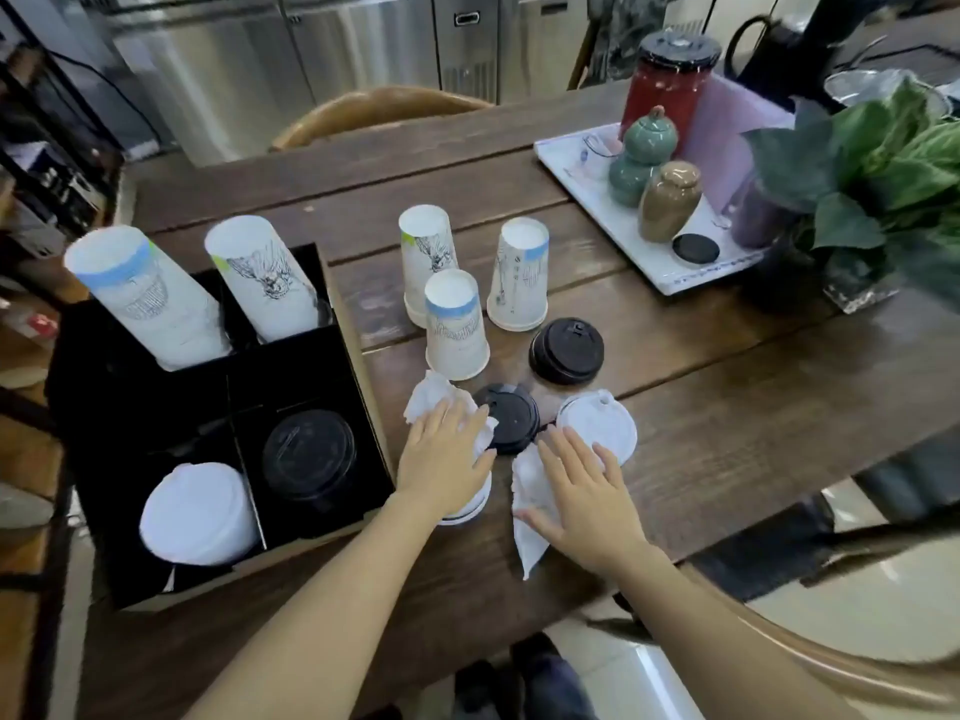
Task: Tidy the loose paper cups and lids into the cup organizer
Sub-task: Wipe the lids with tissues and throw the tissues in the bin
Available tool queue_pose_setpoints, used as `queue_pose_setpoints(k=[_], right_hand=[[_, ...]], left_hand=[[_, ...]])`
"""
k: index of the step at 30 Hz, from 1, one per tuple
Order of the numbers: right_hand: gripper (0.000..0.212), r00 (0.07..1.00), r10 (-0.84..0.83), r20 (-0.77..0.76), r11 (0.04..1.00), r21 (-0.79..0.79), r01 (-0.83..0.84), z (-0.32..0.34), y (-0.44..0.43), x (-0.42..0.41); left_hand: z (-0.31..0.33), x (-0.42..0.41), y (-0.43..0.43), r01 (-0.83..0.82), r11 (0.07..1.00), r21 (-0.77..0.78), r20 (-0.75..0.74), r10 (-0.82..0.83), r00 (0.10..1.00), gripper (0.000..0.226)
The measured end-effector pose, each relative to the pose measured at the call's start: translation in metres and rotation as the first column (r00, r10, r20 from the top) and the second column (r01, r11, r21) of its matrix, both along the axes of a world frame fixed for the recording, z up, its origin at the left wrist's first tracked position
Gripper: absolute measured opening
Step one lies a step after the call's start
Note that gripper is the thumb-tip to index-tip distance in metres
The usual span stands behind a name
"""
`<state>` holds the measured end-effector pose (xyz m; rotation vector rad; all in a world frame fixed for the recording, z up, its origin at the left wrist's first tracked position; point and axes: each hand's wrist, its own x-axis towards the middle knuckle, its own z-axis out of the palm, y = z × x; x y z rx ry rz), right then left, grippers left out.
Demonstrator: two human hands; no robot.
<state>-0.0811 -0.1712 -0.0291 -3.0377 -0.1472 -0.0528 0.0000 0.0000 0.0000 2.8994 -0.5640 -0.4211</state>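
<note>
Three upside-down paper cups [457, 324] stand loose on the wooden table. In front of them lie two black lids [566, 350] [511, 415] and a white lid [605, 420]. My left hand [447, 459] lies flat, fingers spread, over a crumpled white tissue [431, 400] and a white lid [467, 509]. My right hand [587, 496] rests open on a second tissue [527, 532], fingertips touching the white lid. The black cup organizer [291, 381] at the left holds two stacks of inverted cups [150, 298] at the back, white lids [200, 514] and black lids [309, 454] in front.
A white tray [576, 174] with a red canister, ceramic jars and a black lid sits at the back right, beside a leafy plant [878, 168]. A wooden chair back [379, 109] stands behind the table. The table's near edge runs under my forearms.
</note>
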Motion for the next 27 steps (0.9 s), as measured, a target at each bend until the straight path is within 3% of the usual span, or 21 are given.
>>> queue_pose_setpoints(k=[5,8,10,13,15,19,27], right_hand=[[0.023,0.997,0.031,0.065,0.999,0.012,-0.032,-0.012,0.000,-0.002],[0.010,0.988,0.071,0.138,0.996,0.047,-0.078,-0.009,0.000,-0.001],[0.019,0.996,0.038,0.086,0.994,0.094,-0.046,0.005,0.001,0.004],[0.017,0.993,-0.099,-0.061,0.939,0.324,0.114,0.030,0.005,0.018],[0.014,0.978,-0.103,-0.182,0.864,0.470,0.178,0.044,0.008,0.026],[0.029,0.989,-0.081,-0.122,0.810,0.570,0.137,0.071,0.021,0.044],[0.017,0.992,0.128,0.021,0.726,0.679,-0.108,0.102,0.058,0.064]], left_hand=[[0.003,0.001,-0.011,-0.072,0.997,-0.030,0.037,0.073,0.997,0.034],[0.012,0.001,-0.012,-0.141,0.985,-0.104,0.084,0.150,0.985,0.021],[0.016,0.001,-0.010,-0.199,0.953,-0.227,0.081,0.223,0.972,0.018],[0.032,-0.002,-0.010,-0.219,0.829,-0.514,0.075,0.297,0.952,0.016],[0.042,-0.002,-0.009,-0.255,0.757,-0.601,0.045,0.350,0.936,0.019],[0.052,-0.003,0.002,-0.356,0.610,-0.708,-0.035,0.473,0.880,0.024],[0.066,-0.034,0.032,-0.415,0.428,-0.803,-0.004,0.692,0.722,0.029]])
